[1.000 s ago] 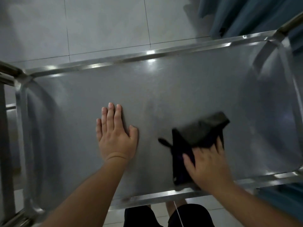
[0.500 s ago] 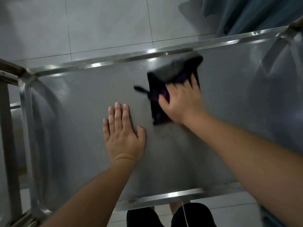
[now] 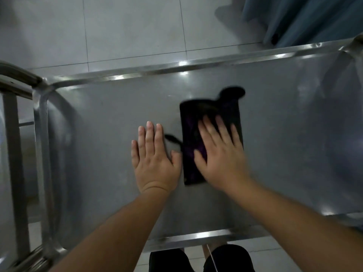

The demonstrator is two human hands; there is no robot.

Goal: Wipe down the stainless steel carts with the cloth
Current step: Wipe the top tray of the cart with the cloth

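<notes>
- Grey floor tiles [image 3: 127,32] are seen beyond the steel cart [image 3: 102,118]
- dark cloth [image 3: 196,114] is pressed mid-cart under the flat right hand [image 3: 220,154]
- left hand [image 3: 155,160] is laid flat just beside the cloth

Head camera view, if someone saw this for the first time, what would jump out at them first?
The dark folded cloth in the middle of the shiny stainless steel cart top, blurred under the flat right hand pressing on it. Just left of it, the left hand lies flat with fingers together on the bare metal. Beyond the cart's far rail is a pale tiled floor, with a blue curtain at the upper right.
</notes>
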